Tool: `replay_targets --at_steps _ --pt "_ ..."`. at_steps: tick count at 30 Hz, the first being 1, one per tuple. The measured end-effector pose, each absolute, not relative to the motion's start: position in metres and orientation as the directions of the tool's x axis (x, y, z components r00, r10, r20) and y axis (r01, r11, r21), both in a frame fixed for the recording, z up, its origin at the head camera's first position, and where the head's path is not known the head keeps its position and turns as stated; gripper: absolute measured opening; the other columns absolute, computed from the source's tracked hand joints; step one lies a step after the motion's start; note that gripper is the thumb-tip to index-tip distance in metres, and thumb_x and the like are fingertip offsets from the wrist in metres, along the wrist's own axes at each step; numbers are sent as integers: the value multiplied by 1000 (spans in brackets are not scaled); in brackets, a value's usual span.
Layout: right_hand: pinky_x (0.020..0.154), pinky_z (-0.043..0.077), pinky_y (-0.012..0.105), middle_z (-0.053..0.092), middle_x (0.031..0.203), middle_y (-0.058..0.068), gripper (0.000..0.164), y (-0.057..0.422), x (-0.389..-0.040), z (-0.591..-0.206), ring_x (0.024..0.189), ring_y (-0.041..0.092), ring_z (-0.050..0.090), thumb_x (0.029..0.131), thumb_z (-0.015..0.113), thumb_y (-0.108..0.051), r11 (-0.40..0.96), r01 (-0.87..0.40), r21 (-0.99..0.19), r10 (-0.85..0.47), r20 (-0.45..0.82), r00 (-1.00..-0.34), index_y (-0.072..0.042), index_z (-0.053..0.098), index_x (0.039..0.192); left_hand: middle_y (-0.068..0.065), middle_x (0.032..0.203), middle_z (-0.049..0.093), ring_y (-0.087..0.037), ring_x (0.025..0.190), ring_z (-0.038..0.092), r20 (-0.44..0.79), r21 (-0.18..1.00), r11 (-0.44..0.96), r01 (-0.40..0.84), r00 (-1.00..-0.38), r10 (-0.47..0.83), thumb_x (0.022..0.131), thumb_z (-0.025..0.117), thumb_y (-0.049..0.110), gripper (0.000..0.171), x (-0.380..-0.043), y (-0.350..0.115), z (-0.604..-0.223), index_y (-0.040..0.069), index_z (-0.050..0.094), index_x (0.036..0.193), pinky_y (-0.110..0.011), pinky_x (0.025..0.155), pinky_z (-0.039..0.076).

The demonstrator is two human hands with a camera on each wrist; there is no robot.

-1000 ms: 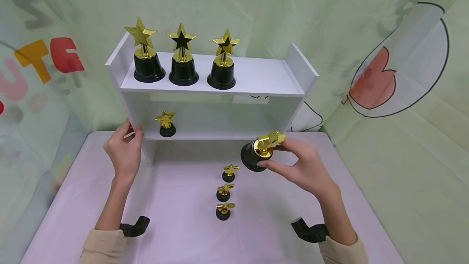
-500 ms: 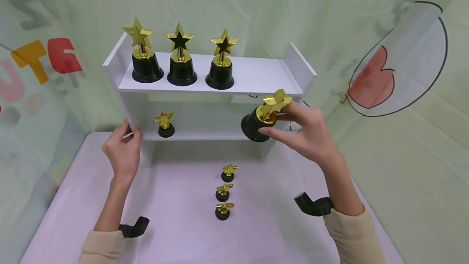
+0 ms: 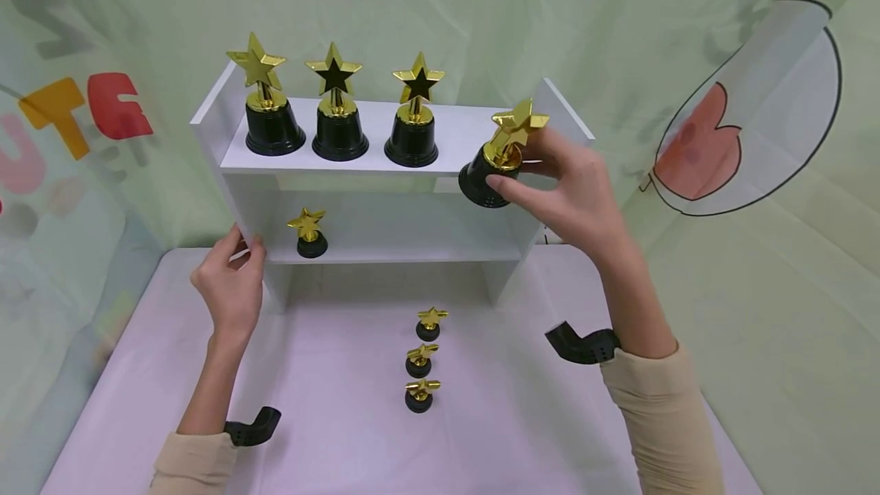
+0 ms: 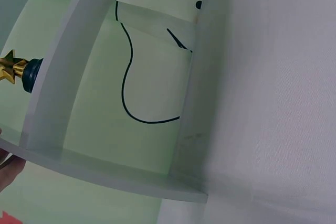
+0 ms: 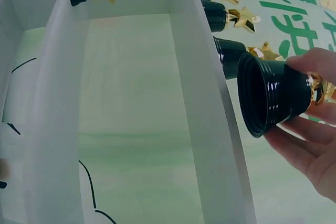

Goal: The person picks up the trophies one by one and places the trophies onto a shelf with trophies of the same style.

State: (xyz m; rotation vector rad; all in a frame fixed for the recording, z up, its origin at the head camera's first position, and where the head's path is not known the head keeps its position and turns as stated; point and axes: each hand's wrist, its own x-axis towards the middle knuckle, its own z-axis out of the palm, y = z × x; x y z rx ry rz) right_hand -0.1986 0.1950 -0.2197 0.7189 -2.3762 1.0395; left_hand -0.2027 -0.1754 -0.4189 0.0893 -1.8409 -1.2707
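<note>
My right hand [image 3: 574, 182] grips a large star trophy [image 3: 484, 180] by its black base, slightly tilted, at the front edge of the top board, right end. In the right wrist view, the hollow underside of this trophy [image 5: 254, 95] shows. Three more large gold star trophies [image 3: 338, 132] stand upright in a row on the top board of the white shelf [image 3: 385, 250]. My left hand [image 3: 230, 281] pinches the shelf's left side panel; in the left wrist view only some fingers [image 4: 10, 170] show at its edge. A small star trophy [image 3: 312, 243] stands on the lower board, left.
Three small star trophies [image 3: 419, 361] stand in a front-to-back line on the white-covered table [image 3: 330, 418] before the shelf. The shelf's right side panel [image 3: 564, 109] rises beside the right hand. A pale green curtain [image 3: 509, 14] hangs behind.
My right hand has lifted the large trophy from in front of the lower board up to the top board's edge. The left hand stays at the side panel.
</note>
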Motion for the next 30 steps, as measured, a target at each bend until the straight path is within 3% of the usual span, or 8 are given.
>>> replay_targets --at_steps 6,12,26,30 --pt "97 59 27 74 112 13 39 190 -215 -210 104 21 71 89 78 -12 627 -536 -566 -230 523 -821 -3 68 125 -21 104 77 11 86 62 609 788 471 397 -617 -498 92 68 -3 31 -203 -175 -420 1 75 122 -6 80 54" --pt "100 58 36 72 116 15 38 189 -231 -207 106 26 70 90 76 -17 654 -444 -612 -177 448 -877 -3 68 124 -21 102 77 11 86 61 611 786 470 401 -617 -495 92 68 -3 28 -206 -174 -421 0 76 119 -9 80 56" --pt "92 56 27 70 123 10 41 186 -250 -205 110 25 70 91 75 -26 689 -349 -635 -147 349 -926 -9 68 127 -21 104 77 11 86 61 613 785 472 402 -620 -490 92 69 -2 29 -206 -177 -422 1 76 120 -8 80 56" --pt "95 57 30 70 125 10 43 185 -252 -207 112 26 70 90 75 -26 683 -343 -645 -143 343 -928 -9 67 129 -21 104 77 11 87 61 613 784 471 404 -621 -489 93 68 -3 29 -205 -177 -421 0 75 121 -9 81 56"
